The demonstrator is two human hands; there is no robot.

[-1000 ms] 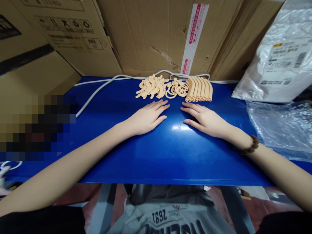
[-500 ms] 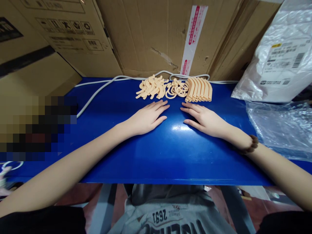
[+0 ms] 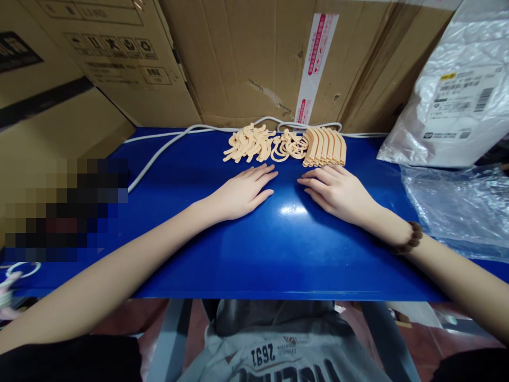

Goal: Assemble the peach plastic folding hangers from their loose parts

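Note:
My left hand (image 3: 245, 192) lies palm down on the blue table (image 3: 246, 260), fingers stretched out and holding nothing. Just beyond its fingertips is a loose heap of cream-coloured curved pieces (image 3: 248, 144) with knobbed ends. My right hand (image 3: 338, 192) is slightly arched over the tabletop, fingers apart, with nothing visible in it. Close ahead of it stands a neat row of cream curved, flat-sided pieces (image 3: 325, 146), their lower ends near my knuckles. Between the heap and the row lie several cream ring-shaped pieces (image 3: 287, 145).
A white cable (image 3: 175, 137) runs along the back of the table. Large cardboard boxes (image 3: 254, 63) stand behind and at the left. On the right are a white plastic mailer bag (image 3: 441, 111) and clear plastic wrap (image 3: 457, 212). The table's front edge (image 3: 278, 296) faces my lap.
My right hand has lifted and arched, its fingers bending and shifting a little toward the row of curved pieces. The left hand stays resting where it was.

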